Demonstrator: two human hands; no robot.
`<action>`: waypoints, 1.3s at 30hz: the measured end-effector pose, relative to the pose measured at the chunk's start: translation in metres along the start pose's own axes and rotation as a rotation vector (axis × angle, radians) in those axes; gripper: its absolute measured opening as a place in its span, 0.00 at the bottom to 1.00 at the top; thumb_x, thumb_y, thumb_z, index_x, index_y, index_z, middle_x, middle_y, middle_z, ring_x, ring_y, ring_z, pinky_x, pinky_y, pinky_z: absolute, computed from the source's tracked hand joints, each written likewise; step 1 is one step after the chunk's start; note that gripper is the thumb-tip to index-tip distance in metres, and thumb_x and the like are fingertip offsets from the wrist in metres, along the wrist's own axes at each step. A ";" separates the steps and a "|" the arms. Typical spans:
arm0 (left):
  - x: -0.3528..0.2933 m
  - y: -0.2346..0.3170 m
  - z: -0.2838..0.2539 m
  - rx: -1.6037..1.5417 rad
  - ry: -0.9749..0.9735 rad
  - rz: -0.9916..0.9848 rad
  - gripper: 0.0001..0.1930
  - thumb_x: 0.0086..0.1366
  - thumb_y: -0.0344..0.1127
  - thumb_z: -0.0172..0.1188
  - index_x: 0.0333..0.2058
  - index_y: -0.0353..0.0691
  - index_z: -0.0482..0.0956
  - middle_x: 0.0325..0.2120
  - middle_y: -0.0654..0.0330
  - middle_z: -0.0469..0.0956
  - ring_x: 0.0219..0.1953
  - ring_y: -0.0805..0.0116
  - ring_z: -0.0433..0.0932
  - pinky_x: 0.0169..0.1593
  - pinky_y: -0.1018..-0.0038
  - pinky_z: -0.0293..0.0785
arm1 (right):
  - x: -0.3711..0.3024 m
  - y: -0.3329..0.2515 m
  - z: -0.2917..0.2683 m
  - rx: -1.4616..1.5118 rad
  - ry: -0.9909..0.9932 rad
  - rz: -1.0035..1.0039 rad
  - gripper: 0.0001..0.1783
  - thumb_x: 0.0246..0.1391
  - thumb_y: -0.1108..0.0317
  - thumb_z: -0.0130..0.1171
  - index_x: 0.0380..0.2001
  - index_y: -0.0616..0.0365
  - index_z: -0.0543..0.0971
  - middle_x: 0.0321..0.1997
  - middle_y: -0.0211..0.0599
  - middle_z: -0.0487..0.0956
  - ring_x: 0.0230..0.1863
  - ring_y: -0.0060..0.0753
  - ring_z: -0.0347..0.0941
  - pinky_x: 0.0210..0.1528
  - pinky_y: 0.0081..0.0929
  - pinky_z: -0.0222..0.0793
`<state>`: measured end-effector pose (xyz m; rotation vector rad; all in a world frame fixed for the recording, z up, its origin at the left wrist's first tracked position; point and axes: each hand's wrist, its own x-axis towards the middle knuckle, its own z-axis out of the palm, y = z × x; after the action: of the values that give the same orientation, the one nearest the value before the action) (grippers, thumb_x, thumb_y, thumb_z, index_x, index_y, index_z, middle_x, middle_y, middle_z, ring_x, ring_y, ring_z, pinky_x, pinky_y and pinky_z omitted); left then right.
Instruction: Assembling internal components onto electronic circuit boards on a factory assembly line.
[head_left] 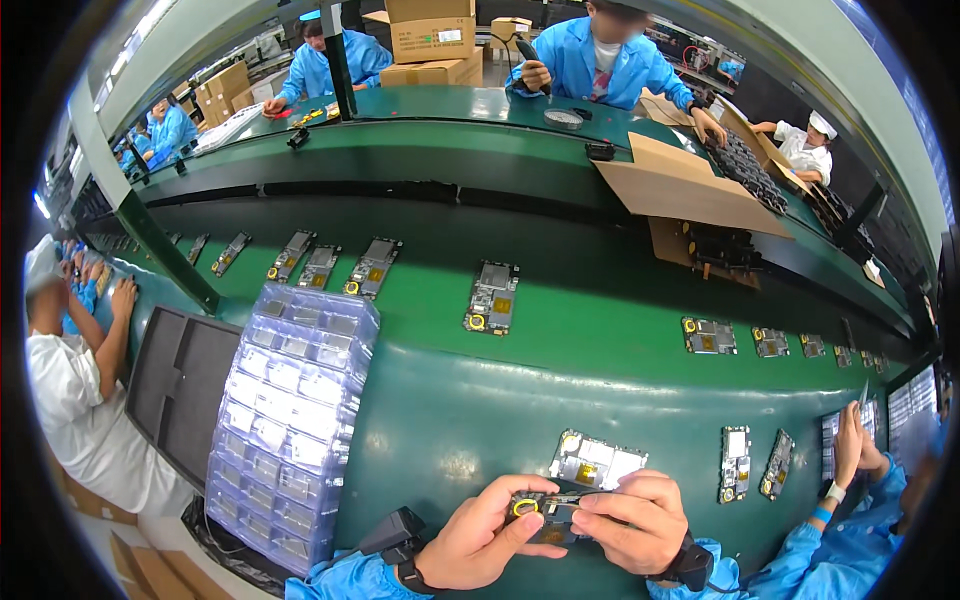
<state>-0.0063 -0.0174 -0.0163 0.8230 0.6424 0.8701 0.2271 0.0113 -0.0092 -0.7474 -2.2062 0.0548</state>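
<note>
Low in the view, my left hand (pixel 470 540) grips a small circuit board (pixel 553 533) by its edge, thumb on the near side. A yellow ring shows at that board's left end. My right hand (pixel 637 525) is closed over the board's right side, its fingertips pinching something thin that I cannot make out. Just beyond both hands, a second circuit board (pixel 585 468) lies flat on the green table, partly hidden by my right fingers. Two more boards, a near one (pixel 735 464) and a tilted one (pixel 777 465), rest to the right.
On the left stands a stack of clear plastic trays (pixel 290 420) with small metal parts, beside a black tray (pixel 180 375). A green conveyor belt (pixel 420 320) carries several circuit boards past the table. Co-workers sit on both sides and opposite, near an open cardboard box (pixel 680 185).
</note>
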 end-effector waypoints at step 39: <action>0.009 -0.018 0.015 0.244 0.437 0.138 0.11 0.73 0.29 0.58 0.49 0.30 0.72 0.35 0.55 0.83 0.35 0.71 0.85 0.29 0.71 0.88 | -0.006 0.005 0.016 0.044 0.011 -0.031 0.20 0.39 0.73 0.76 0.41 0.57 0.88 0.49 0.31 0.85 0.43 0.31 0.72 0.40 0.24 0.75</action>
<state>0.0175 -0.0218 -0.0245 0.9104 1.1006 1.1259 0.2214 0.0149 -0.0255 -0.6871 -2.1989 0.0830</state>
